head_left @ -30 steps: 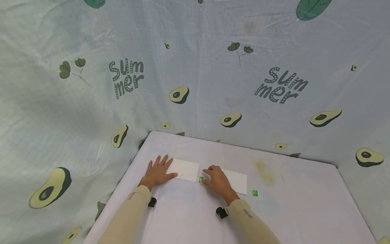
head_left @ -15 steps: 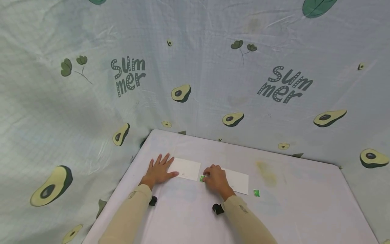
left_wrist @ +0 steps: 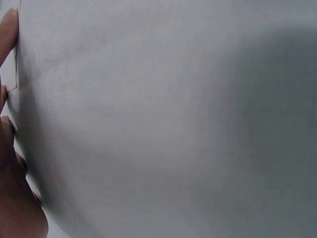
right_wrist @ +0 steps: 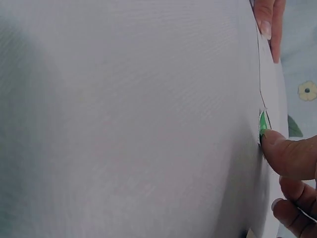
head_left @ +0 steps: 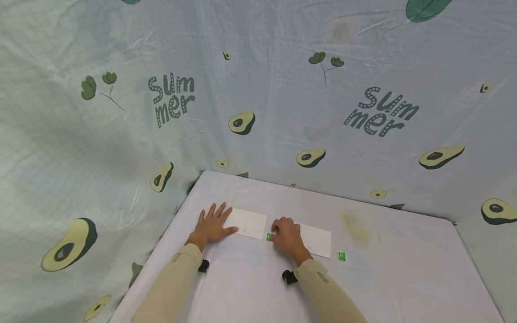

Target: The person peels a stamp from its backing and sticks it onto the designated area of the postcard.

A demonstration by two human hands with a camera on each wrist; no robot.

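My left hand [head_left: 210,227] lies flat with spread fingers, its thumb and fingertips on the left edge of a white card [head_left: 250,223], like an envelope with a small mark near its lower edge. Just right of that card is a small green stamp [head_left: 269,237] with a pale border. My right hand [head_left: 287,236] is bent over the stamp, its fingers curled. In the right wrist view, the thumb tip [right_wrist: 275,144] presses the near end of the green stamp; the index fingertip is hidden behind it. Under the right hand's far side lies a second white card [head_left: 317,241].
A second green stamp [head_left: 342,256] lies right of the second card. The white-covered table [head_left: 387,269] has a yellowish stain [head_left: 355,229] toward the back. A patterned cloth curtain [head_left: 274,89] rises behind and beside it. Black wrist cameras [head_left: 289,277] sit under both forearms.
My right hand has shifted slightly and its fingers have curled in, thumb and index closing on the green stamp's right side. My left hand stays on the card; the head view has shifted slightly.
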